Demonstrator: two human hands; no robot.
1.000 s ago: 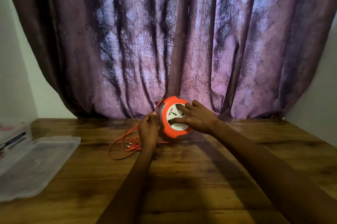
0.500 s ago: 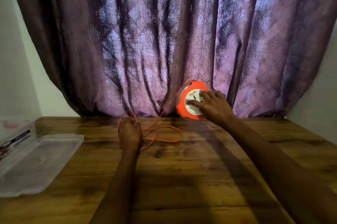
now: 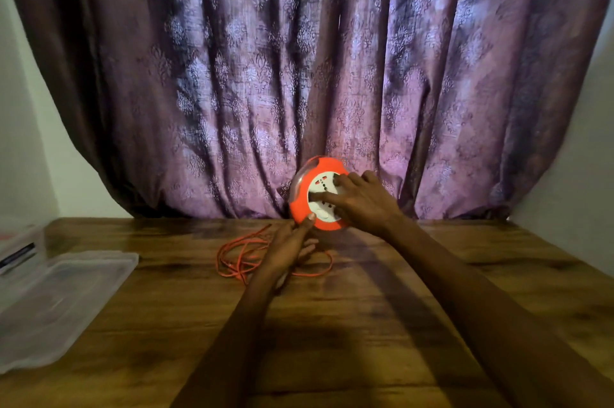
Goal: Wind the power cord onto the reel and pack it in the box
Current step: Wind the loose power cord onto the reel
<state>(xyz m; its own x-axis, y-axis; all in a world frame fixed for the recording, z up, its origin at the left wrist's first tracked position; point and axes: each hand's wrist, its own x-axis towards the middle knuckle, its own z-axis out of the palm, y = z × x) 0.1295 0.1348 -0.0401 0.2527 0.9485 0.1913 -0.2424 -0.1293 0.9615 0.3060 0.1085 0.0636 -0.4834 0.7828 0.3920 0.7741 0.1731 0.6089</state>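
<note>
Partly hidden, the reel had its right edge and much of its white socket face covered by the right hand, whose fingers curled over it and held it on edge at the back of the wooden table, against the curtain. Its rim was bright orange. The left hand lay relaxed with straight fingers, thumb touching the lower rim, blocking part of the loose orange cord looped beneath it. A clear plastic box was cut off at the left edge.
</note>
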